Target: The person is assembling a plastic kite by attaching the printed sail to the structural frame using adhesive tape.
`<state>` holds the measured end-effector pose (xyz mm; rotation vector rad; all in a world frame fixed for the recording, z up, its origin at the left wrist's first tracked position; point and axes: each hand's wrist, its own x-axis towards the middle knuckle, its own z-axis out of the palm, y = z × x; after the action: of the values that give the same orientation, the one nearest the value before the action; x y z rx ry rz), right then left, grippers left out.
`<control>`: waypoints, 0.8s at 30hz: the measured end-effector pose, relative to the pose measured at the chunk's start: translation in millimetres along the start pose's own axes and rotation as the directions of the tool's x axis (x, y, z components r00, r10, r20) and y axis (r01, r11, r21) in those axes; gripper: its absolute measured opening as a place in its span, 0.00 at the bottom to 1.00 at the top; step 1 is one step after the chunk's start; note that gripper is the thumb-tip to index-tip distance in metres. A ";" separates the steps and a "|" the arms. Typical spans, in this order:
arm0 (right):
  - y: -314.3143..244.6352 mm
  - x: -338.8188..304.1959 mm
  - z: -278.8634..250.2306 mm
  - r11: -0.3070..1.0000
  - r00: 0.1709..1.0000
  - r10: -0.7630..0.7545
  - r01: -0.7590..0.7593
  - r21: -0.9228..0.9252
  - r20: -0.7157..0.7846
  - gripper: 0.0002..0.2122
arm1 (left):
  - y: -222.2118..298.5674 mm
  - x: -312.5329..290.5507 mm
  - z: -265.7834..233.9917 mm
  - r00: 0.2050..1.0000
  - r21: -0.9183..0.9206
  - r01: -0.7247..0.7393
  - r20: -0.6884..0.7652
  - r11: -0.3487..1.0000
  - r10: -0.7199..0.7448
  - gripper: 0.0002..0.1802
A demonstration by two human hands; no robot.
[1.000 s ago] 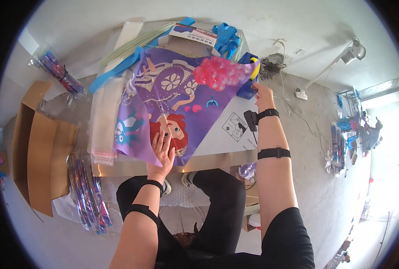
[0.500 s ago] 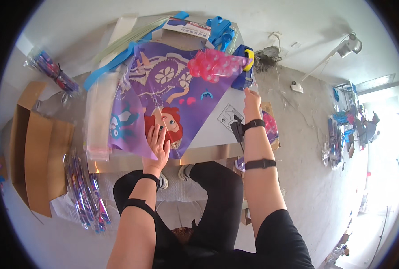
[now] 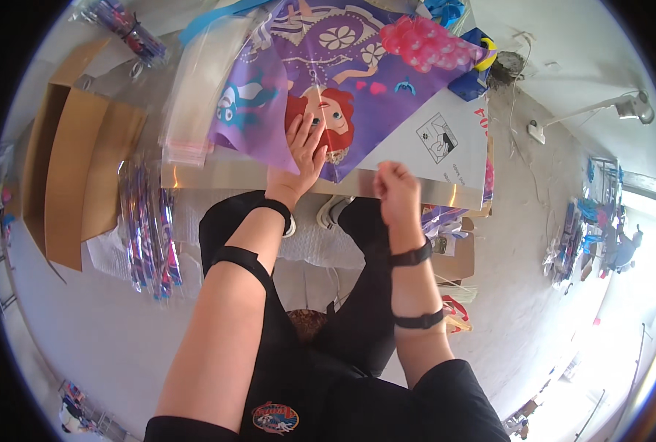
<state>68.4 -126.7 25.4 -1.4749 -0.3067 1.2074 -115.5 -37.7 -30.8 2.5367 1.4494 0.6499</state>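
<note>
A purple printed sheet (image 3: pixel 383 129) with a red-haired cartoon figure and pink balloons lies over the table, its pointed corner at the near edge. My left hand (image 3: pixel 300 158) lies flat on it beside the printed head, fingers stretched out. Just right of that corner, my right hand (image 3: pixel 398 195) is raised near the table's front edge with its fingers curled together. Whatever may be pinched in them is too small or hidden to make out. A blue tape dispenser (image 3: pixel 469 85) with a yellow roll stands at the far right, touching the sheet's right corner.
Clear plastic sleeves (image 3: pixel 195 96) lie on the table's left. An open cardboard box (image 3: pixel 66 173) stands left, with wrapped bundles (image 3: pixel 147 228) beside it. Blue ribbon (image 3: pixel 221 16) lies at the back. A pale printed board (image 3: pixel 453 158) is under the sheet; a lamp (image 3: pixel 633 108) is on the right wall.
My right hand has left the tape dispenser and come back toward the near table edge, fingers closed. My left hand stays on the sheet. The whole view has shifted.
</note>
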 end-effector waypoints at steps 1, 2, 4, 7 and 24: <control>13.5 -12.6 2.8 1.000 0.999 0.016 -0.015 -0.023 0.028 0.05 | 0.3 -0.1 -0.6 1.000 0.000 0.000 0.004 1.000 0.000 0.27; 23.6 -22.7 4.7 0.999 0.998 0.034 -0.032 -0.035 0.053 0.06 | 0.0 -0.3 -1.4 1.000 -0.016 -0.021 -0.011 1.000 0.021 0.27; 35.6 -41.0 11.7 0.997 0.995 0.074 -0.072 -0.037 0.068 0.05 | -0.9 -3.8 -5.0 0.999 -0.029 -0.038 -0.015 0.999 0.038 0.27; 45.2 -49.8 17.4 0.993 0.991 0.117 -0.114 -0.037 0.068 0.05 | 1.0 -8.0 -9.6 0.998 -0.047 -0.061 0.008 0.997 0.062 0.28; 59.6 -45.6 23.3 0.982 0.983 0.149 -0.134 -0.133 0.110 0.06 | 10.6 -8.5 -16.8 0.993 -0.167 -0.117 0.015 0.979 0.121 0.23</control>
<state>4.9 -166.3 1.6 -1.5562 -0.3685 1.4157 -118.2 -51.9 -14.7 2.5061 1.1886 0.7214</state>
